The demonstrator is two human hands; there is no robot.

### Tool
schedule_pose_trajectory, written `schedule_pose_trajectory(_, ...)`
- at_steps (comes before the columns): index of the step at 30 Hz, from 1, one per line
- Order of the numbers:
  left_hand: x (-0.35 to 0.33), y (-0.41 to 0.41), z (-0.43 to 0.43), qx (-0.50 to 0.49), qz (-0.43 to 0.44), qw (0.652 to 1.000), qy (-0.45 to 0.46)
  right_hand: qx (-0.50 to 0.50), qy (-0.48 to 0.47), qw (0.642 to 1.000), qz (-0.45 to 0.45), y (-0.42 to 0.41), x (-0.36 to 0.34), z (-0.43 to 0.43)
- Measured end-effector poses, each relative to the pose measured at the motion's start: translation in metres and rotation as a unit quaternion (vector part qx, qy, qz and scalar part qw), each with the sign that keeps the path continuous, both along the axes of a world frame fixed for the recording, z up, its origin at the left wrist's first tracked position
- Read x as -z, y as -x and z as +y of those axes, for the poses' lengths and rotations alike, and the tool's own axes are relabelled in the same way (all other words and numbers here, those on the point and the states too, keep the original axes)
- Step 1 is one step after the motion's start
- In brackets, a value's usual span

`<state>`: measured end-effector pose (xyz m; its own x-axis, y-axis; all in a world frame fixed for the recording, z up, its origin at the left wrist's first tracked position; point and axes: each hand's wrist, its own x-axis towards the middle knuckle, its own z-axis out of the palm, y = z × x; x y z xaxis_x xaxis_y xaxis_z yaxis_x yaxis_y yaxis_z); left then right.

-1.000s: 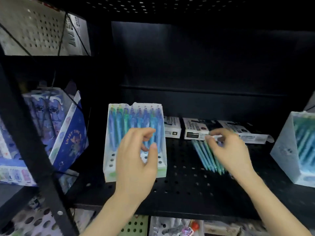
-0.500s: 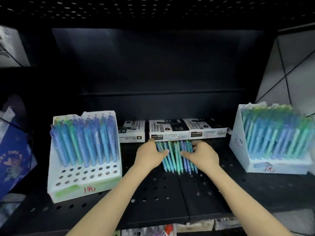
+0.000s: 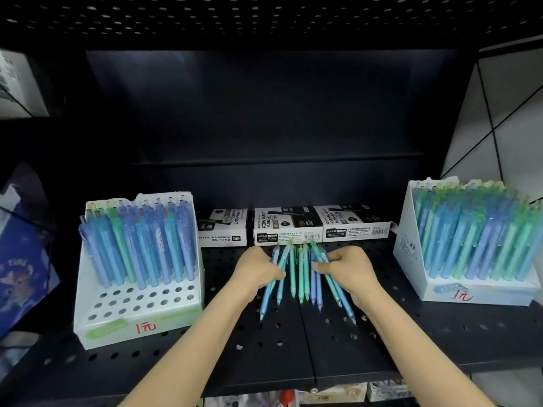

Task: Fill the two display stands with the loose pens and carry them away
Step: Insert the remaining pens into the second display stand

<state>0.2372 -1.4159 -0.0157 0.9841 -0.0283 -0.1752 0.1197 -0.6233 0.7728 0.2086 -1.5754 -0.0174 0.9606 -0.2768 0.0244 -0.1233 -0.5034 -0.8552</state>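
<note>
Where the black perforated shelf runs across the head view, the loose pens lie in a fanned bundle at its middle, well back from the front edge, their top ends almost against the marker boxes lined along the back edge and their tips pointing toward the front. Pens are blue and green, lying flat on the shelf, splayed wider at the tips than at the tops. Left hand closes on the bundle from its left side: fingers curled in over the outermost pens, thumb laid across them. Right hand does the same from the right side, fingers curled and pressed together against the outer pens, fingertips on the barrels (how far the fingers wrap underneath, cannot tell). The middle pens lie bare between the two hands. Left display stand sits near the left end of the shelf, upright with a sloped face; its rear rows hold blue and green pens standing tilted back, its three front rows of holes show open, and a red handwritten mark sits on the front lip. Right display stand sits at the right end, packed with pens across its whole face, same red mark on its lip. Both stands are well apart from the hands.
</note>
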Motion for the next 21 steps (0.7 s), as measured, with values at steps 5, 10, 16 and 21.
schedule_pose_trajectory(5,-0.004,0.009,0.008,0.002,-0.016,0.997,0.073,-0.028,-0.173,0.984,0.017,0.006,-0.009,-0.012)
schedule_pose_trajectory(10,-0.013,0.032,0.012,-0.019,-0.023,0.958,0.286,-0.143,-0.275,0.951,0.022,0.025,-0.021,-0.006)
schedule_pose_trajectory(16,-0.035,0.076,0.025,0.011,-0.109,0.929,0.352,-0.247,-0.226,0.942,-0.019,0.064,-0.045,0.043)
schedule_pose_trajectory(21,-0.05,0.109,0.05,-0.015,-0.18,0.927,0.329,-0.303,-0.205,0.928,-0.073,0.089,-0.061,0.076)
